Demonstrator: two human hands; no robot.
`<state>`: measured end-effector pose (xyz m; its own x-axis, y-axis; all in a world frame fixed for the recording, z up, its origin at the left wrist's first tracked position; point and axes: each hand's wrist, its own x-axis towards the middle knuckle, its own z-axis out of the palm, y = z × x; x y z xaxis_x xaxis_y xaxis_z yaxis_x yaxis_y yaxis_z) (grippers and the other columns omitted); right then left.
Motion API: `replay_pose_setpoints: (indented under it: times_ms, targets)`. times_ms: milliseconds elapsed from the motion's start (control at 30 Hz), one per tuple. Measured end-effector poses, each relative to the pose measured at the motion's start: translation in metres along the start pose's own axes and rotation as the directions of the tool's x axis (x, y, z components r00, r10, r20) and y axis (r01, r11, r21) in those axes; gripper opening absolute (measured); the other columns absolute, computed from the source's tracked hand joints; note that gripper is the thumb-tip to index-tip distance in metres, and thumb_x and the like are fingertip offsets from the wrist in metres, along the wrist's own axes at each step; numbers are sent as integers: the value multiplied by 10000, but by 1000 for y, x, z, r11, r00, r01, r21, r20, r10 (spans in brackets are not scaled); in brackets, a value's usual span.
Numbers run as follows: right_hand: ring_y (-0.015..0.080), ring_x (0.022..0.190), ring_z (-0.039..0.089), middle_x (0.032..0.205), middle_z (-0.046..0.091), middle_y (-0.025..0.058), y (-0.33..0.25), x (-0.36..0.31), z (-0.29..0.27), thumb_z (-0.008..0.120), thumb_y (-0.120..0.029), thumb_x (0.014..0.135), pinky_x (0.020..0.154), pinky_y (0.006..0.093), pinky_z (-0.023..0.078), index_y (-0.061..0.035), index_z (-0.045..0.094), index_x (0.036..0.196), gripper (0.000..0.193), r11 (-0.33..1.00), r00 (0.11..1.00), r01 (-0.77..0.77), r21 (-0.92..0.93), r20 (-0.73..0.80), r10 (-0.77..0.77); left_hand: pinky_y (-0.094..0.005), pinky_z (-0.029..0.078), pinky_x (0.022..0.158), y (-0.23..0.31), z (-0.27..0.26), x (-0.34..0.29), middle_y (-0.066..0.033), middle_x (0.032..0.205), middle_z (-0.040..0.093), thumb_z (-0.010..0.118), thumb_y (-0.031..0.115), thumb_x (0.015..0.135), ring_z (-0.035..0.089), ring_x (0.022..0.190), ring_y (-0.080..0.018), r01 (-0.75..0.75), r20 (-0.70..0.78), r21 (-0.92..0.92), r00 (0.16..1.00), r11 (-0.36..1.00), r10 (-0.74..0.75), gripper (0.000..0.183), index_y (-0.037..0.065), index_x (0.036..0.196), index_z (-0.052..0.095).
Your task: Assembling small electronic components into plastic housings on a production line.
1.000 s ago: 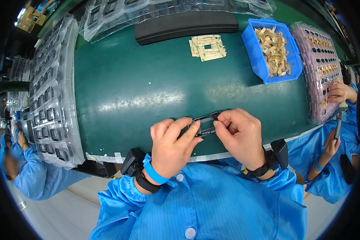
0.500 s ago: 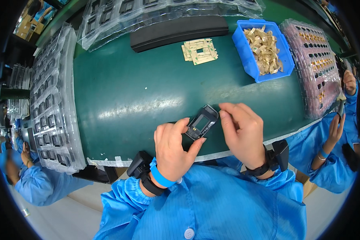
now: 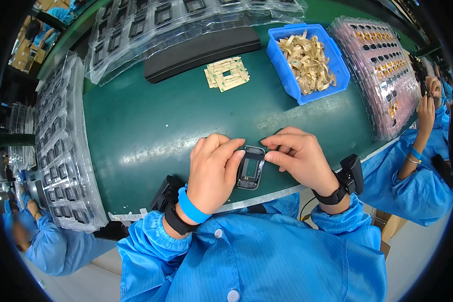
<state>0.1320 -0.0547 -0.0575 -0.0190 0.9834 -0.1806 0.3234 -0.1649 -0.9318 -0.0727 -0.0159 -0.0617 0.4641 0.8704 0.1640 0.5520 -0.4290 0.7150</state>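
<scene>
Pinching the black windowed housing (image 3: pixel 259 171) by its upper-left corner, my left hand (image 3: pixel 211 168) is holding it over the green mat (image 3: pixel 201 113), near the front edge. My right hand's (image 3: pixel 303 155) thumb and forefinger are standing narrowly apart beside the upper-right corner, whether gripping anything I can't tell; by pressing unevenly there, I'd be risking twisting the housing from so small a hold.

"Where does your view look from?"
"My own head: a wide fisheye camera, the left one of two worn side by side."
"Facing which way?"
"Down over the front of my blue smock (image 3: pixel 226 261) and across the green bench (image 3: pixel 156 110), to its far side."
"How near?"
"Near: my left hand (image 3: pixel 211 171) and right hand (image 3: pixel 301 156) sit large around the middle, and straight edges bend toward the rim."
</scene>
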Motion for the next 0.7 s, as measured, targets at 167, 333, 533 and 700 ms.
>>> replay_pose_setpoints:
  times_ms: [167,333,533,700]
  targets:
    - [171,624,601,808,630,76,2,3,6,748,-76,798,559,301,470,-52,730,1002,207,989,994,107,-101,-12,-109,-355,444,784,0,2,3,-84,880,607,686,62,835,555,853,-264,26,6,5,1000,1000,-26,156,40,986,721]
    - [209,624,611,778,637,81,0,4,10,757,-90,779,565,317,482,-57,737,941,166,977,990,119,-175,-53,-130,-352,441,776,0,4,4,-77,865,604,711,75,822,554,850,-257,35,-1,13,999,999,-35,151,43,969,725]
    - [96,536,522,749,600,45,-1,5,17,762,-33,771,502,262,397,-32,737,892,124,985,986,91,-144,-124,-109,-354,441,758,1,5,6,-69,855,610,736,86,800,558,843,-252,42,-11,40,999,998,-42,140,45,933,727]
    - [180,566,579,738,609,76,-8,6,20,740,-36,764,526,312,445,-28,713,821,64,985,986,44,-169,-152,-71,-358,438,734,2,7,7,-66,828,642,732,66,785,583,781,-259,-16,-51,62,999,998,19,105,50,889,727]
